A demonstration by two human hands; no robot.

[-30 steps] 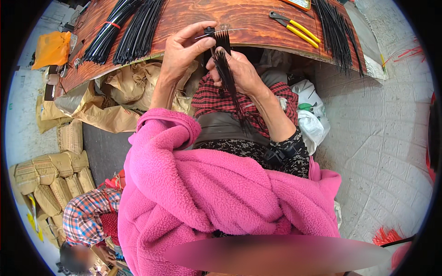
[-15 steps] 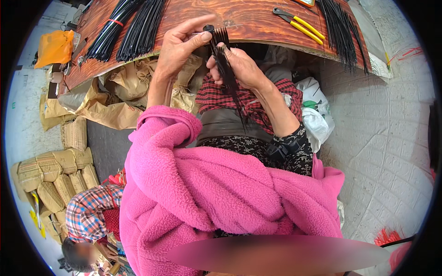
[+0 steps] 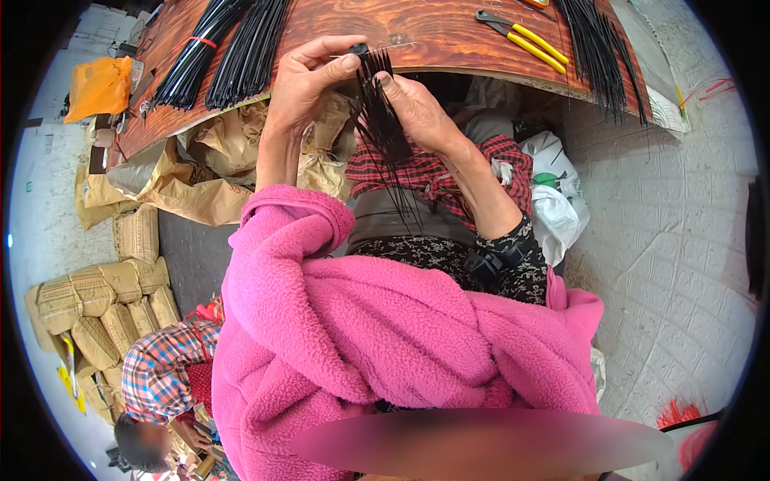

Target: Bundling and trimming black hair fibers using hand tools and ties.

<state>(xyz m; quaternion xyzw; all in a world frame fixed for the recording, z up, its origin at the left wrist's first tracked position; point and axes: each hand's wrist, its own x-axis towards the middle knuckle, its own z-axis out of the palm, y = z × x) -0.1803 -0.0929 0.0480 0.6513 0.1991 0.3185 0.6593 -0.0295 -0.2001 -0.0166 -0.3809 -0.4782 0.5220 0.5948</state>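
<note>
My left hand [image 3: 306, 82] pinches the top of a piece of thin black strips [image 3: 385, 132] between thumb and fingers, beside a small dark round lump [image 3: 359, 50]. A thin, pale, straight length sticks out sideways there, too fine to name. Closed on the right side of the same piece is my right hand [image 3: 425, 116], its thumb near the upper strips and its other fingers mostly hidden behind. The piece looks woven in its middle; its loose ends spread above and hang down over my lap. Both hands are raised at the table's near edge.
On the reddish wooden table [image 3: 337, 24] lie bundles of black strips [image 3: 249, 52], yellow-handled pliers [image 3: 529, 44] and more black strips [image 3: 597, 56]. Brown paper [image 3: 192, 180] sits below its edge. A white bag [image 3: 553, 188] stands at right. Another person [image 3: 164, 369] works at lower left.
The black piece has turned and fanned wider, its hanging ends shifting left. My left hand has moved slightly left and its raised index finger has come down toward the lump. Both hands keep their hold.
</note>
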